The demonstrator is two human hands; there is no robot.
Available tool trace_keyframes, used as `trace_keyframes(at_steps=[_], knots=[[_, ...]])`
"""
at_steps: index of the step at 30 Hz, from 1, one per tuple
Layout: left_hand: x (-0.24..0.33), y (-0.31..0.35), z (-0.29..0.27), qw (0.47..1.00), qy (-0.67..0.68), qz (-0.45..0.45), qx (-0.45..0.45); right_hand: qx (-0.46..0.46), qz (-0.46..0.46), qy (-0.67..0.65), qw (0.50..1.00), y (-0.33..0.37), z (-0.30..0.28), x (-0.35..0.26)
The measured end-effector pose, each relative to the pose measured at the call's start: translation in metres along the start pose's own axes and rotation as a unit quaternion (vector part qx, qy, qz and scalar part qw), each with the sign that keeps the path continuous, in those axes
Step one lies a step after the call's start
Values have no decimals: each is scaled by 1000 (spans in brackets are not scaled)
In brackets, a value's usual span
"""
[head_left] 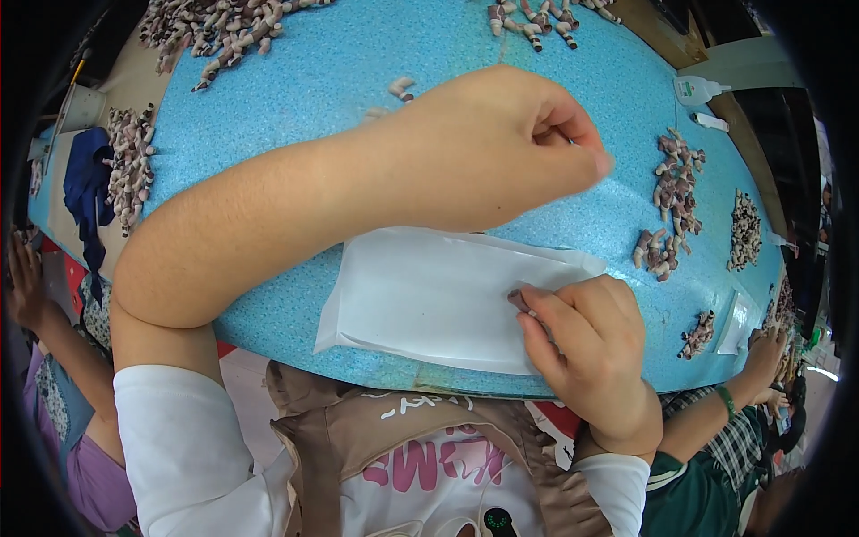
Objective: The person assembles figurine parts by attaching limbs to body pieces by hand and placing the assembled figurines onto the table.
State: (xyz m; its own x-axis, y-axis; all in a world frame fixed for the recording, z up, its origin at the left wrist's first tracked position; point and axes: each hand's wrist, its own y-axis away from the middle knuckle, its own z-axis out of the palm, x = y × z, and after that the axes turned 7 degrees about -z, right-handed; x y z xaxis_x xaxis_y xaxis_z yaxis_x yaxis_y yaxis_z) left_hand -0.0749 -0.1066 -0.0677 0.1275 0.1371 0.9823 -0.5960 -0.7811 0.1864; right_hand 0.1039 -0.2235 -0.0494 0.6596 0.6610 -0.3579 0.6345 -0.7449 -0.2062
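Speckled blue and faintly glossy, a broad surface (313, 85) is spreading under the work, its near edge curving past a brown ruffled apron (313, 438). Close to that edge, a smooth white rectangular sheet with raised, creased sides (420, 295) is lying flat. Over its right part, the right hand (595, 336) is pinching a small, stubby dark-brown piece (517, 300) between thumb and forefinger, the rounded tip poking out. The left hand (510, 143) is hanging above the sheet's far side, well apart from the other, its fingers curling in to the thumb; whether anything is sitting inside that curl, I cannot tell.

The left forearm is blocking a wide strip of the surface and partly covering a pale, bent little piece (402, 88) beside the wrist. Knobbly cream-and-brown jointed figures are lying in a dense upper-left heap (219, 31), a far cluster (540, 20), a left-edge pile (131, 166) and a loose right-hand group (677, 183). A white plastic squeeze bottle (696, 89) is resting near the far right edge. Crumpled navy cloth (85, 197) is draping at left, and co-workers' arms are showing on both sides.
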Motion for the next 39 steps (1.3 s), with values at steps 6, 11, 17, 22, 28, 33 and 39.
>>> trace_keyframes(at_steps=[6,11,17,22,28,33,39], knots=[[-9,-2,-1,999,-8,37,12,0,-29,-7,1000,1,4,-5],[6,3,-1,999,12,-20,-23,-18,92,-259,961,2,-18,1],[15,24,11,993,94,-54,-38,92,288,-620,724,10,-27,11],[21,29,15,959,217,-130,-128,147,234,-693,665,21,-22,19],[20,32,19,934,271,-156,-173,192,238,-691,655,18,-19,20],[19,33,23,936,275,-148,-161,167,261,-655,690,15,-20,16],[22,36,24,954,232,-129,-138,171,264,-639,702,13,-16,10]])
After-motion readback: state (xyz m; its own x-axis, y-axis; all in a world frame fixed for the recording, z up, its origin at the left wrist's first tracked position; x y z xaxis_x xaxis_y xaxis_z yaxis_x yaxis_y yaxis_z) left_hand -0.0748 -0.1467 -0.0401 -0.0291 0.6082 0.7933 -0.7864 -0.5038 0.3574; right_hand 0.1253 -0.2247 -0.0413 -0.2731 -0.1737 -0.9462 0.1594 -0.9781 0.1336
